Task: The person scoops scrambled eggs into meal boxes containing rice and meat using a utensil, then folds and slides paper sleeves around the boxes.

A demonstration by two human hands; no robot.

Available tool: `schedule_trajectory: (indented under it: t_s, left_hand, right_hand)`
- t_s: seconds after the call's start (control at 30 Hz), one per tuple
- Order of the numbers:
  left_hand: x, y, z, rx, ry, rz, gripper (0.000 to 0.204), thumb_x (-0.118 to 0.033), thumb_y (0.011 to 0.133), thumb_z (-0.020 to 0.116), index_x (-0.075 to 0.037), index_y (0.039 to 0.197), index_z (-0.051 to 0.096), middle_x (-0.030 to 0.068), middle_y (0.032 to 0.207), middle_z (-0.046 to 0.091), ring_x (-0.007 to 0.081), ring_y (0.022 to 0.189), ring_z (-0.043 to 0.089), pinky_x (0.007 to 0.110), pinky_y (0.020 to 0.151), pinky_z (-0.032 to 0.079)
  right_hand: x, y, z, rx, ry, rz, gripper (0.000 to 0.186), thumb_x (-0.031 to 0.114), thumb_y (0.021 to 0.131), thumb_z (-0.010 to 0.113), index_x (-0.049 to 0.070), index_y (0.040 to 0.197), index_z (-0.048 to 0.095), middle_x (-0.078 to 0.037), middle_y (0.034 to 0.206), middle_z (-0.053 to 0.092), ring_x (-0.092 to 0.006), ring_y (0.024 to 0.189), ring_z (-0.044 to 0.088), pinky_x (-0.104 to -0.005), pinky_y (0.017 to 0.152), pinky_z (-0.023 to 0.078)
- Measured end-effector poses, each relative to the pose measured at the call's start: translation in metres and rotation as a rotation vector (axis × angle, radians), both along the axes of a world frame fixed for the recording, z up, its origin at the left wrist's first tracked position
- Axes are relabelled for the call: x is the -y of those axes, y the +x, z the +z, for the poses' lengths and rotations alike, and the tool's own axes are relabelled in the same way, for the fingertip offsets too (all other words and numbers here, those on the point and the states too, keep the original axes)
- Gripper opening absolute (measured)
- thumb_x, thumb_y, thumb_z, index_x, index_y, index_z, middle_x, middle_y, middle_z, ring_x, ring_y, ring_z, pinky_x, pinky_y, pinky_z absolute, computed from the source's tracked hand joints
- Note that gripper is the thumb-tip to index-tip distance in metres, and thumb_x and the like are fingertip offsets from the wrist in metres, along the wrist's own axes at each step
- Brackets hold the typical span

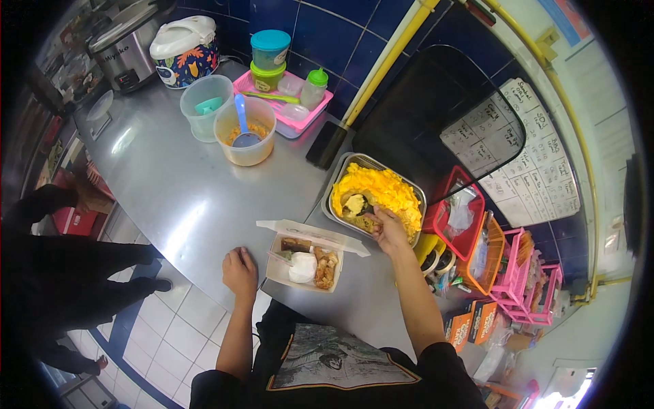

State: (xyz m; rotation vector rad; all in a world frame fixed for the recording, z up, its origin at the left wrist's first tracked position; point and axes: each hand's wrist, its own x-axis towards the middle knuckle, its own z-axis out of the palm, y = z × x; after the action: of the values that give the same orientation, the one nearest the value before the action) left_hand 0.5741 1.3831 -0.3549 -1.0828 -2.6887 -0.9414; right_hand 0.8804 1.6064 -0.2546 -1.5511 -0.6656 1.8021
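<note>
My right hand (389, 230) is closed on the handle of a dark spoon (368, 210), largely hidden by my fingers. The spoon carries a lump of yellow scrambled egg and sits inside a rectangular metal tray (330, 213). More scrambled egg (381, 189) fills the tray's far and right side. My left hand (240, 271) rests at the table's near edge, fingers loosely bent and holding nothing. Between the hands stands a white paper food box (279, 278), lid folded back. It contains a white mound of rice (302, 267), browned fried pieces (325, 267) and a small clear packet (281, 255).
On the steel table (170, 184) stand a tub with a blue ladle (243, 119), another clear tub (197, 112), a pink tray (320, 123) and a rice cooker (184, 54). Red (470, 228) and orange baskets (485, 262) adjoin on the right. A person (88, 262) stands left.
</note>
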Motion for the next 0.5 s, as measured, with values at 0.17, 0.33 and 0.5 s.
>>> schedule_trajectory:
  t_s: [0.17, 0.33, 0.5]
  left_hand:
    - [0.009, -0.010, 0.003, 0.312, 0.201, 0.061, 0.023, -0.024, 0.102, 0.060, -0.005, 0.090, 0.067, 0.0123, 0.079, 0.067, 0.0298, 0.074, 0.065, 0.042, 0.065, 0.051]
    - [0.022, -0.011, 0.038, 0.375, 0.201, -0.373, 0.019, -0.017, 0.095, 0.067, -0.004, 0.082, 0.066, 0.0125, 0.077, 0.066, 0.0307, 0.070, 0.063, 0.040, 0.065, 0.050]
    - [0.003, 0.022, 0.092, 0.067, 0.164, -0.994, 0.013, -0.012, 0.085, 0.074, -0.006, 0.077, 0.067, 0.0099, 0.076, 0.064, 0.0311, 0.071, 0.061, 0.043, 0.065, 0.049]
  right_hand:
    - [0.020, 0.014, 0.014, -0.140, 0.095, -0.162, 0.023, 0.029, 0.095, 0.076, 0.014, 0.091, 0.059, -0.020, 0.119, 0.069, -0.0105, 0.063, 0.057, -0.0238, 0.052, 0.043]
    - [0.059, 0.024, 0.069, -0.142, 0.185, -0.281, 0.023, 0.028, 0.096, 0.075, 0.016, 0.087, 0.058, -0.025, 0.120, 0.069, -0.0080, 0.067, 0.062, -0.0229, 0.049, 0.041]
    - [0.114, 0.021, 0.097, -0.098, 0.232, -0.249, 0.023, 0.030, 0.098, 0.072, 0.019, 0.087, 0.055, -0.025, 0.120, 0.066, -0.0039, 0.046, 0.048, -0.0192, 0.046, 0.040]
